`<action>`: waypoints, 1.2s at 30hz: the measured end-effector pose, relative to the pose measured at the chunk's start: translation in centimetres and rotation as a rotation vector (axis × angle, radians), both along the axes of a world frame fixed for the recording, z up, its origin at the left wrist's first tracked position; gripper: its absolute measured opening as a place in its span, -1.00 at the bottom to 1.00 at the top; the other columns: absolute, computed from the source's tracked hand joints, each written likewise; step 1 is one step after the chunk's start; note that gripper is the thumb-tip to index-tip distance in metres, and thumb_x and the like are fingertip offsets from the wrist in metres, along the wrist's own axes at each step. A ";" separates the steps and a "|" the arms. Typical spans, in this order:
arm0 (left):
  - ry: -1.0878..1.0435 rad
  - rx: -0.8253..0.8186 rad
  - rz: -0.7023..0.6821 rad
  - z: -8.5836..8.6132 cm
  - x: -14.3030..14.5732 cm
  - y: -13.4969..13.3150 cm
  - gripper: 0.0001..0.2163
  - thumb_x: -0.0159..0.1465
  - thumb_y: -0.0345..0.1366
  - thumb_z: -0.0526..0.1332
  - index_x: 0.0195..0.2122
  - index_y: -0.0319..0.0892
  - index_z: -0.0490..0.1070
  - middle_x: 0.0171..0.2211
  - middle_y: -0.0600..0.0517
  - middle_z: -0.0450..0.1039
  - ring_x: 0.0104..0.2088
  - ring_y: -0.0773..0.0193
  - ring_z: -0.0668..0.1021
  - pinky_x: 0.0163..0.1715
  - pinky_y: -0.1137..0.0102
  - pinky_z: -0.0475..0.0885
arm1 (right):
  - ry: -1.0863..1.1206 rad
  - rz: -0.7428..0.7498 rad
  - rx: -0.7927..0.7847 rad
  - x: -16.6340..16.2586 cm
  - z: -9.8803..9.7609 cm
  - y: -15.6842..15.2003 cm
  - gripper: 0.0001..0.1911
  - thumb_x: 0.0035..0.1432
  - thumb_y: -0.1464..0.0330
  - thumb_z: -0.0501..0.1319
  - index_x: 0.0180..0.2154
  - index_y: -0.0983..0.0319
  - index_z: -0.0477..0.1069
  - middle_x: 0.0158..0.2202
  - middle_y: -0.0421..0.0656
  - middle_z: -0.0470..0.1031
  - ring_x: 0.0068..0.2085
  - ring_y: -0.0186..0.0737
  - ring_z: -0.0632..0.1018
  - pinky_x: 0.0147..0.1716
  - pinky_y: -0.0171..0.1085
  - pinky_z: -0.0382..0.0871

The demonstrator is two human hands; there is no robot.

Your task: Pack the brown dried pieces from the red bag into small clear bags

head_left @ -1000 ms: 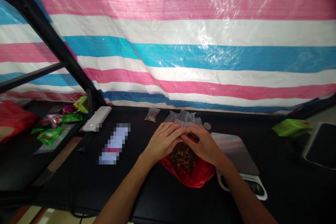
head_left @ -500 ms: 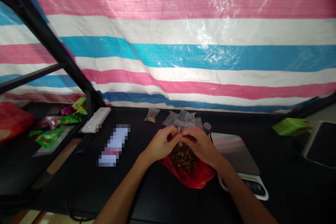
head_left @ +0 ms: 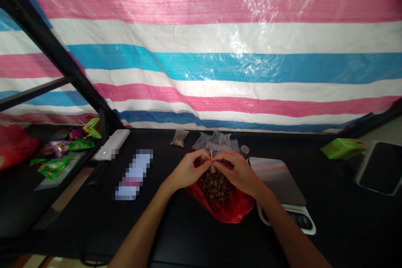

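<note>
A small clear plastic pouch [head_left: 212, 160] is pinched between the fingertips of both hands, held just above the open mouth of a crumpled red plastic bag [head_left: 230, 211] filled with dark brown dried pieces [head_left: 216, 185]. The pouch is so small and so covered by the fingers that only a pale sliver shows; it stands roughly upright, its long axis running away from the table, and whether its mouth is open cannot be told. The left hand [head_left: 186, 171] grips it from the person's left side with thumb and forefinger pressed together on the film, and the right hand [head_left: 238, 171] does the same from the right, so the pouch lies midway between the two grips, neither hand nearer than the other. The red bag rests on the black tabletop [head_left: 176, 234] directly below the hands, its contents right under the pouch.

Just beyond the hands lies a loose heap of empty clear pouches [head_left: 216, 141], and to its left a single small pouch already holding brown material [head_left: 179, 138]. To the right of the red bag, touching or nearly touching it, sits a flat kitchen scale with a silver platform [head_left: 279, 178]. Farther off are a white oblong device [head_left: 113, 144] to the left and a green carton [head_left: 342, 148] to the right, with a pink, white and blue striped tarpaulin [head_left: 220, 50] behind.
</note>
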State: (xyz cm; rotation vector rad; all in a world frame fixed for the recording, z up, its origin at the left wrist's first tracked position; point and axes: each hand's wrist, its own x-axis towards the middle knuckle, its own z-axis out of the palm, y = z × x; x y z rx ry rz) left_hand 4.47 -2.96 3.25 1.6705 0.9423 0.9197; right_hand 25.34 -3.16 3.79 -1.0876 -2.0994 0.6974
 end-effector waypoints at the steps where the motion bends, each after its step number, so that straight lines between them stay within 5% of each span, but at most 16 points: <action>1: -0.005 -0.010 -0.001 0.0 0.0 0.0 -0.79 0.36 -0.17 0.22 -0.29 -0.21 0.48 -0.34 0.05 0.49 -0.30 0.30 0.50 -0.22 0.44 0.39 | -0.008 -0.003 0.001 0.0 0.0 0.0 -0.91 0.33 0.36 0.25 -0.21 0.09 0.55 -0.20 -0.23 0.63 -0.12 -0.14 0.59 0.00 -0.13 0.30; 17: 0.065 0.098 0.019 -0.4 0.6 -0.2 -0.85 0.32 -0.32 0.18 -0.38 -0.20 0.46 -0.40 0.07 0.45 -0.34 0.32 0.46 -0.28 0.47 0.34 | -0.057 0.021 0.040 -0.4 -0.1 -0.3 -0.88 0.23 0.49 0.23 -0.31 0.15 0.46 -0.31 -0.24 0.57 -0.25 -0.20 0.54 -0.12 -0.18 0.30; 26: -0.028 -0.038 -0.051 0.1 0.5 -0.4 -0.73 0.39 -0.11 0.17 -0.33 -0.21 0.43 -0.38 0.05 0.43 -0.34 0.32 0.45 -0.30 0.46 0.35 | -0.027 0.035 0.045 -0.5 0.1 -0.5 -0.88 0.26 0.46 0.17 -0.34 0.14 0.37 -0.37 -0.25 0.47 -0.29 -0.21 0.48 -0.19 -0.20 0.27; 36: 0.082 0.140 0.005 -0.6 1.4 -0.7 -0.80 0.32 -0.34 0.16 -0.46 -0.17 0.21 -0.44 0.13 0.22 -0.39 0.37 0.29 -0.36 0.45 0.20 | -0.176 -0.002 0.174 -1.0 -0.6 -0.8 -0.87 0.17 0.49 0.09 -0.38 0.15 0.21 -0.41 -0.24 0.40 -0.35 -0.21 0.40 -0.25 -0.20 0.17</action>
